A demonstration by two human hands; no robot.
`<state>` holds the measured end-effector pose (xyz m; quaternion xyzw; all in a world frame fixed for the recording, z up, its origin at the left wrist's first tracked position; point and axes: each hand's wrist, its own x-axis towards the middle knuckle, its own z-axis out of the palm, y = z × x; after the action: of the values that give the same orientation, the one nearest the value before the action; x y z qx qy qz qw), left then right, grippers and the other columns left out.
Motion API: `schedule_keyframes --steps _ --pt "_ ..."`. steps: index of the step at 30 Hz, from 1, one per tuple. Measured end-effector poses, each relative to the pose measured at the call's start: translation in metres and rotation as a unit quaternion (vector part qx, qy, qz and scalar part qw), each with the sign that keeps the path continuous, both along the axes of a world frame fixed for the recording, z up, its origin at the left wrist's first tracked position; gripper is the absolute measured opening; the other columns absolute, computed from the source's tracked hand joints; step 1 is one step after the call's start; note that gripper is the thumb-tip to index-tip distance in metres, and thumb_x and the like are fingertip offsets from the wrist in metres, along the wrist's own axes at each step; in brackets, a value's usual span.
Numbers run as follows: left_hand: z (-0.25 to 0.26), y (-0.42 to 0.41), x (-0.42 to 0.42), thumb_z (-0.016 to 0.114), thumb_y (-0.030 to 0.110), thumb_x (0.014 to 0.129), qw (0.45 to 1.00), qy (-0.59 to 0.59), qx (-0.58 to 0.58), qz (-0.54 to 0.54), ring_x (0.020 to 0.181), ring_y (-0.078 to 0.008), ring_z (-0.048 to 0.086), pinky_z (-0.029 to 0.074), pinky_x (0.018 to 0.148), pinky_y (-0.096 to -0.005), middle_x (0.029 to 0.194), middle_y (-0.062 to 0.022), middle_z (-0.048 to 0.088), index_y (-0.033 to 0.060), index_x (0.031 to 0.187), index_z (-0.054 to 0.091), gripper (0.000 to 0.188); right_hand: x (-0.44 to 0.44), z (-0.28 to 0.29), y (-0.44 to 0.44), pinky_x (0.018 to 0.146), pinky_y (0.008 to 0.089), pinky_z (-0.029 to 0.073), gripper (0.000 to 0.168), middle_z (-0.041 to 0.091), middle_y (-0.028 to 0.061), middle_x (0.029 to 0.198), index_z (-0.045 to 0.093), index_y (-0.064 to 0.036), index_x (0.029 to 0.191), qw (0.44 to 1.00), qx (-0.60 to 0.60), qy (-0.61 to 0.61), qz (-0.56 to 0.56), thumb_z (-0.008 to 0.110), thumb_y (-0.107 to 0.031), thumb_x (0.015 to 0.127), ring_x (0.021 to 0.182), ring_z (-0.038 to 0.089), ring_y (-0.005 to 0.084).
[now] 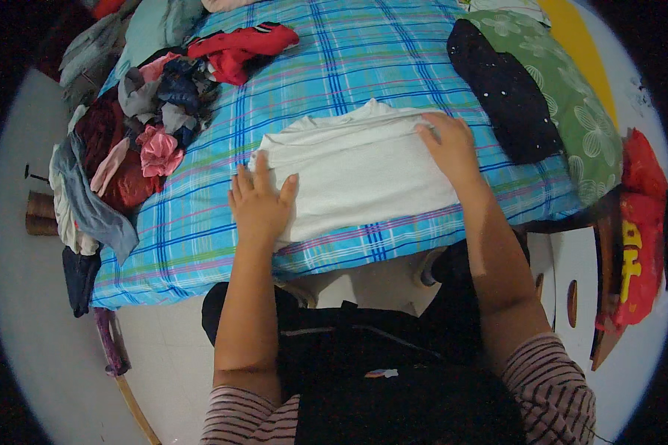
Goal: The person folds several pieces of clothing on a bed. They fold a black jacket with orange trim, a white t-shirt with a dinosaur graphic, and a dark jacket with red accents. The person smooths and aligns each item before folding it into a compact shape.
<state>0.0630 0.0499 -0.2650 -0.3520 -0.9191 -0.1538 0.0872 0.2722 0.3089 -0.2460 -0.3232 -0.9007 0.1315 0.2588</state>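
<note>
A white garment [367,172], apparently a shirt, lies as a flat folded rectangle on the blue plaid bedsheet [323,72] in front of me. Creases run along its far side, and a small peak of cloth sticks up there. My left hand [260,203] rests palm down over the garment's left edge, fingers spread. At the far right corner is my right hand [450,142], its thumb and index finger touching the cloth. The other right fingers are partly hidden, so whether they pinch the fabric cannot be seen.
Mixed clothes [150,122] are heaped at the bed's left side, some hanging over the edge, with a red garment [245,50] beyond. A black garment [504,94] lies by a green flowered pillow [579,100]. A white cabinet [573,278] and red bag [640,245] stand right.
</note>
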Motion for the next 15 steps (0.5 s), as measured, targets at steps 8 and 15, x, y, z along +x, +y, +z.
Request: schedule_keyframes --steps 8,15 --pt "0.033 0.014 0.029 0.066 0.005 0.072 0.950 0.017 0.158 -0.267 0.100 -0.0400 0.053 0.043 0.089 -0.0459 0.104 -0.0201 0.058 0.0005 0.104 0.058 0.034 -0.014 0.040 -0.068 0.081 0.0404 0.044 0.011 0.060 0.0119 0.085 0.062 -0.006 0.085 0.976 0.049 0.125 0.170 0.064 -0.012 0.075 0.090 0.057 0.0318" --pt "-0.002 0.043 -0.019 0.062 0.019 0.079 0.934 -0.003 0.060 -0.353 0.110 -0.0345 0.054 0.039 0.097 -0.0456 0.114 -0.0169 0.060 0.0037 0.108 0.061 0.033 -0.023 -0.031 -0.005 0.106 0.0448 0.030 0.046 0.050 0.0126 0.132 0.057 -0.013 0.120 0.969 -0.026 -0.028 0.242 0.069 -0.027 0.078 0.124 0.044 0.0292"
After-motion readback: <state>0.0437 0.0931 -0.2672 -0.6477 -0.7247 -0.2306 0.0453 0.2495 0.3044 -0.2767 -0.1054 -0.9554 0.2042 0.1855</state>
